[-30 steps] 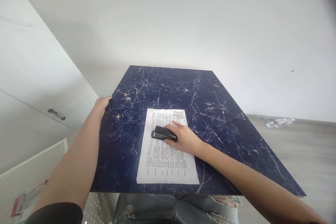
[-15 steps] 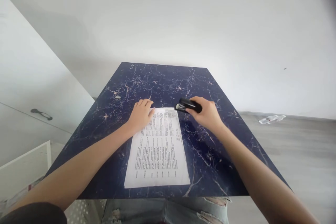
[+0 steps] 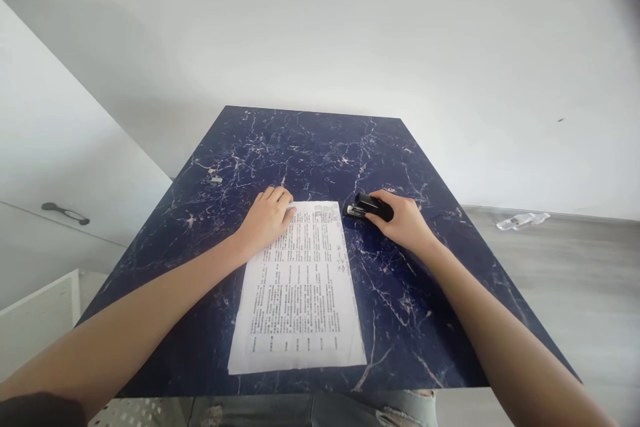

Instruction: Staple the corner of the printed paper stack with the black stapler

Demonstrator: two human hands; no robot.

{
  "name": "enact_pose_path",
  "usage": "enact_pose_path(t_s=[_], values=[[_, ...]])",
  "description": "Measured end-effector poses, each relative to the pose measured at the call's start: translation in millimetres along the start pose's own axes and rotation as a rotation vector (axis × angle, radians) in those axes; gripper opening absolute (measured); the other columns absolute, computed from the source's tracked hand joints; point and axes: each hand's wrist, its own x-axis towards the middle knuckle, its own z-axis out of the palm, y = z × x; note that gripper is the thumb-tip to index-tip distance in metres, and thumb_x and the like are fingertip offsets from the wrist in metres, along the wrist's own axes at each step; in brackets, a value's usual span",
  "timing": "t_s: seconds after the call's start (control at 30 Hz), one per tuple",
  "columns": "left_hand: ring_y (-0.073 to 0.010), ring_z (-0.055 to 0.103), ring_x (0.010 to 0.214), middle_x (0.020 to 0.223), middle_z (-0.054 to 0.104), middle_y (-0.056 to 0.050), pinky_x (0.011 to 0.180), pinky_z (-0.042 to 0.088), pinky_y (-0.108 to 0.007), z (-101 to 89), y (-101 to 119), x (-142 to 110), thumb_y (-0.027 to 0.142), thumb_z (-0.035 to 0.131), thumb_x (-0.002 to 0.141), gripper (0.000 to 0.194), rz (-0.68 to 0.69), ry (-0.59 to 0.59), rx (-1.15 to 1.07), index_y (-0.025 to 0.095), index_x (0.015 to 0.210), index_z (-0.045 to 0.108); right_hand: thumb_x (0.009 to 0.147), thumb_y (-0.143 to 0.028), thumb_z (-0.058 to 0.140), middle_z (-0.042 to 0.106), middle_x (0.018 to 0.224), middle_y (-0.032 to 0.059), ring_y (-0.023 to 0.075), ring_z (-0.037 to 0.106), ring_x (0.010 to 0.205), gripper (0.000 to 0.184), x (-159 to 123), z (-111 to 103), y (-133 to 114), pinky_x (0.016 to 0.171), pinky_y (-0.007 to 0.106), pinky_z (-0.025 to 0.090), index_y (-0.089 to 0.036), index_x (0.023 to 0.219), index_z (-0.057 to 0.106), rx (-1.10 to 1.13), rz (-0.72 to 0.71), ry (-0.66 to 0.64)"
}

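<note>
A printed sheet of paper (image 3: 300, 287), possibly several in a stack, lies on the dark blue marbled table (image 3: 310, 153). My left hand (image 3: 269, 217) rests flat on its far left corner, fingers stretched out. In my right hand (image 3: 403, 220) is a black stapler (image 3: 369, 207), gripped round its body, with its nose pointing left. The stapler's jaws are apart with no paper between them, and its tip sits just right of the paper's far right corner, clear of the edge.
A small light-coloured bit (image 3: 217, 179) lies on the table's left side. White cabinet doors with a dark handle (image 3: 65, 213) stand at left, above a white perforated basket (image 3: 45, 307). Crumpled clear plastic (image 3: 523, 220) lies on the floor at right. A white wall (image 3: 320, 33) borders the table's far edge.
My right hand has drawn the stapler to the right, off the paper's corner. My left hand still lies on the paper. The camera view has shifted slightly.
</note>
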Motion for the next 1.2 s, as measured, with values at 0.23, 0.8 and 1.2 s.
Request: enact_pose_path(t_s=[0.23,0.8,1.2], values=[[-0.0300,0.061,0.106,0.111,0.068,-0.011,0.091,0.047,-0.047,-1.4,1.1,0.2,0.023,0.040,0.109,0.020,0.013,0.013,-0.037,0.021,0.108,0.060,0.097,-0.033,0.063,0.079,0.123,0.0073,0.0307,0.076,0.109,0.037,-1.8,-0.7,-7.0,0.099,0.048,0.059,-0.027,0.133,0.070,0.019,-0.063,0.035],[-0.0221,0.065,0.088,0.097,0.070,-0.006,0.088,0.044,-0.041,-4.2,2.9,-0.3,0.023,0.041,0.112,0.014,0.066,0.152,-0.170,0.021,0.108,0.054,0.098,-0.026,0.062,0.078,0.118,0.0076,0.0295,0.075,0.105,0.032,-5.7,-5.3,-16.6,0.094,0.048,0.059,-0.025,0.130,0.068,0.077,-0.117,-0.060],[-0.0235,0.068,0.094,0.105,0.073,-0.007,0.089,0.044,-0.042,-1.9,3.8,1.9,0.022,0.048,0.110,0.012,0.050,0.070,-0.141,0.019,0.111,0.060,0.100,-0.028,0.062,0.077,0.116,0.0077,0.0255,0.073,0.101,0.029,-7.2,-8.0,-22.5,0.089,0.042,0.057,-0.023,0.129,0.066,0.093,-0.198,-0.134]])
